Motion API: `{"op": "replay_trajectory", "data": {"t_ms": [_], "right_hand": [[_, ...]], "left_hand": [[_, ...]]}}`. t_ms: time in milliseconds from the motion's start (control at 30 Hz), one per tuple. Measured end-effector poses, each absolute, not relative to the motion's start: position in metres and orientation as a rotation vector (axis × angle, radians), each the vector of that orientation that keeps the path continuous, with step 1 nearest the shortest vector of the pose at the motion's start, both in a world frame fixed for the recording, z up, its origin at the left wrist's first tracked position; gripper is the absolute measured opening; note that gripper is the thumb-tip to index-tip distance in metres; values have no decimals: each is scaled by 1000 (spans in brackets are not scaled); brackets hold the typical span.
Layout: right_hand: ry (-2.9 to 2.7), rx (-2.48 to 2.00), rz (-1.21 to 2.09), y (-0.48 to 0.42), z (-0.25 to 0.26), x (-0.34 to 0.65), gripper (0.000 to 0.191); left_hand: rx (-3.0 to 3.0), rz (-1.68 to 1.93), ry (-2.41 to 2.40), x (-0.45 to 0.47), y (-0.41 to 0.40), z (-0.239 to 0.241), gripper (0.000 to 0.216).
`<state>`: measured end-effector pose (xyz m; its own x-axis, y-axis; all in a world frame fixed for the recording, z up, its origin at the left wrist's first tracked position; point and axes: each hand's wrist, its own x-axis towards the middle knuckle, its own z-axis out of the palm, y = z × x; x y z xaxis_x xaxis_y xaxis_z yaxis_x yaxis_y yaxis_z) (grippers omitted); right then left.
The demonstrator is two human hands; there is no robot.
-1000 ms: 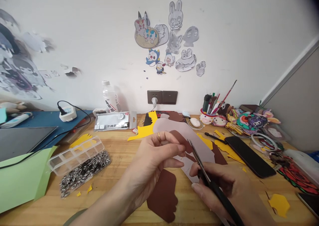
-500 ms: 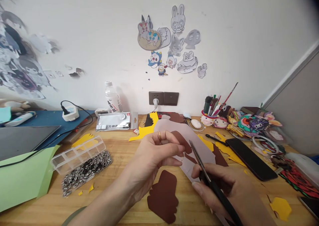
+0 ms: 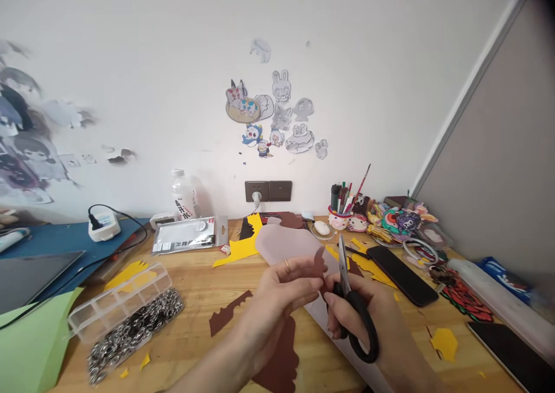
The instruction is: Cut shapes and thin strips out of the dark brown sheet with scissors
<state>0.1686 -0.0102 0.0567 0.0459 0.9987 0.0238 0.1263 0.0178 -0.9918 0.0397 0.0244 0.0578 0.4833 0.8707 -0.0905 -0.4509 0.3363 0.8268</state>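
My left hand (image 3: 286, 295) pinches a small brown sheet piece (image 3: 319, 262) between thumb and fingers, above the pale pinkish sheet (image 3: 281, 241). My right hand (image 3: 364, 306) is closed around black-handled scissors (image 3: 343, 266), whose blades point upward beside the piece. Fingertips of both hands are close together at the brown piece; whether the right fingers touch it I cannot tell. A larger brown cutout (image 3: 280, 361) lies below my left wrist, partly hidden by the forearm. To the left of that forearm rests a jagged brown offcut (image 3: 229, 312).
On the left sits a clear compartment box (image 3: 130, 329) with many metal rings, near green paper (image 3: 37, 341). Yellow scraps (image 3: 243, 247) lie at the back. At right are a black phone (image 3: 403, 274), a pen cup (image 3: 339, 217) and a pile of colourful cutouts (image 3: 399, 219).
The view has tilted up and turned right. The scissors have swung from pointing at the brown piece to pointing upward. The jagged offcut has come into view left of my forearm.
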Motion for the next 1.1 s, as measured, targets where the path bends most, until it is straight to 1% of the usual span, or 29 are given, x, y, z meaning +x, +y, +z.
{"op": "replay_trajectory", "data": {"t_ms": [67, 200, 433, 633, 733, 800, 933, 1100], "right_hand": [[-1247, -1334, 1102, -15, 54, 167, 10], [-1173, -1392, 1171, -27, 45, 161, 12], [-1141, -1390, 1263, -38, 35, 155, 13], [-1190, -1350, 1283, -36, 29, 163, 16], [-1220, -1337, 1289, -35, 19, 172, 15], [-1229, -1345, 1279, -34, 12, 179, 14], [-1232, -1378, 1243, -32, 1, 190, 14], [-1228, -1423, 1242, -30, -2, 198, 14]], "left_hand": [[812, 951, 671, 40, 26, 57, 27], [839, 984, 744, 39, 28, 56, 21], [992, 971, 799, 21, 27, 52, 23], [1286, 793, 872, -4, 41, 42, 23], [1473, 632, 950, -24, 60, 29, 18], [1587, 568, 1025, -39, 74, 18, 22], [1783, 587, 1236, -64, 96, -1, 29], [1984, 470, 1342, -68, 88, -13, 28]]}}
